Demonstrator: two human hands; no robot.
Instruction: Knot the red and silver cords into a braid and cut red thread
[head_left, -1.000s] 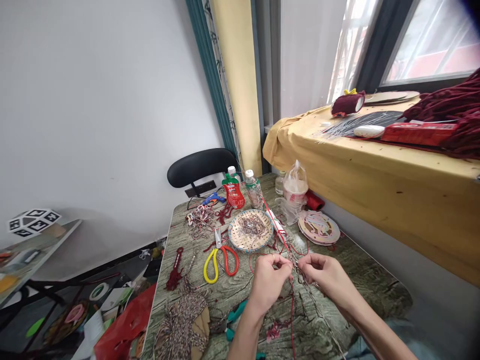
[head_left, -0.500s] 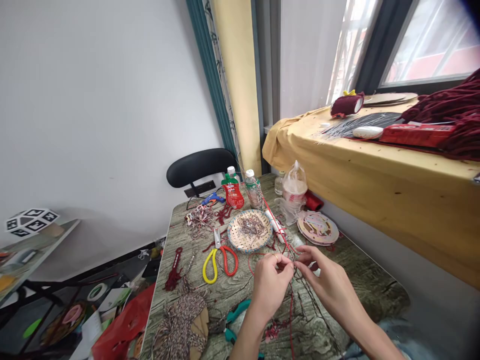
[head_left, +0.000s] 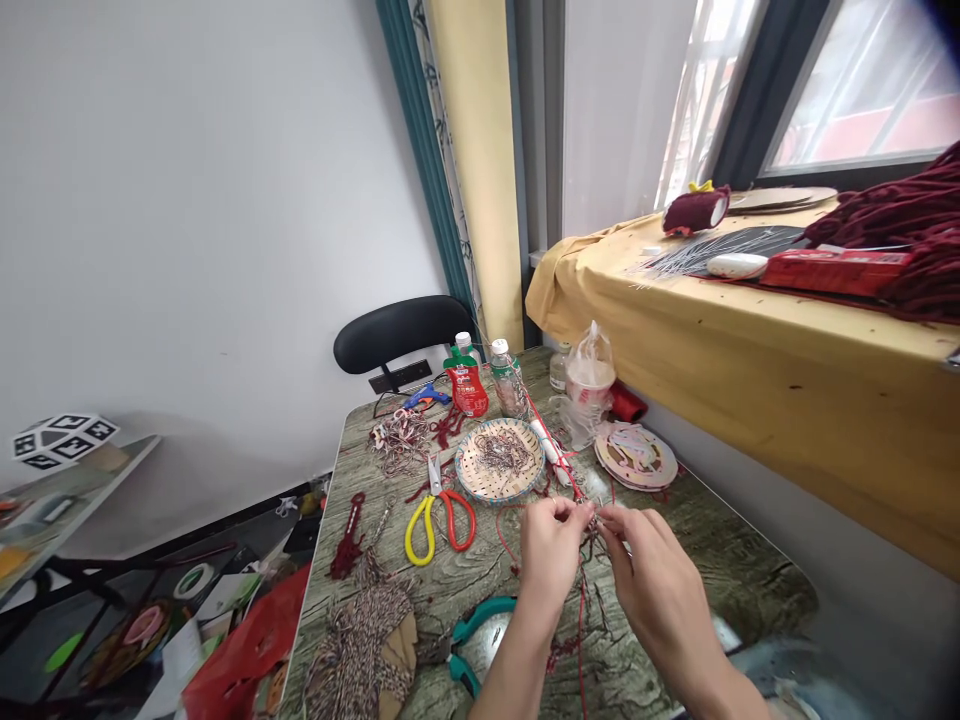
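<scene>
My left hand point(head_left: 551, 548) is closed in a pinch on thin cords above the wooden table. Close beside it, my right hand point(head_left: 654, 568) also pinches the cords, fingertips nearly touching the left ones. The work is a red cord point(head_left: 582, 632) with dark speckled strands; it stretches up toward a clear bottle point(head_left: 509, 385), and loose ends hang below my hands. Fingers cover the spot where the strands meet. Left of my hands lie scissors point(head_left: 436, 515) with one yellow and one red handle. Teal-handled pliers point(head_left: 466, 640) rest partly behind my left forearm.
A woven plate point(head_left: 465, 485) holds thread scraps. Speckled yarn wound on card point(head_left: 360, 640) lies at the front left. Behind stand a red pouch point(head_left: 468, 388) and a bagged cup point(head_left: 590, 378). A cloth-covered ledge point(head_left: 675, 340) borders the right; a black chair point(head_left: 401, 335) stands behind.
My right hand has turned, its back now more upward, and both hands have shifted slightly to the right. The pliers show more beside my left forearm. Both hands keep pinching the cords.
</scene>
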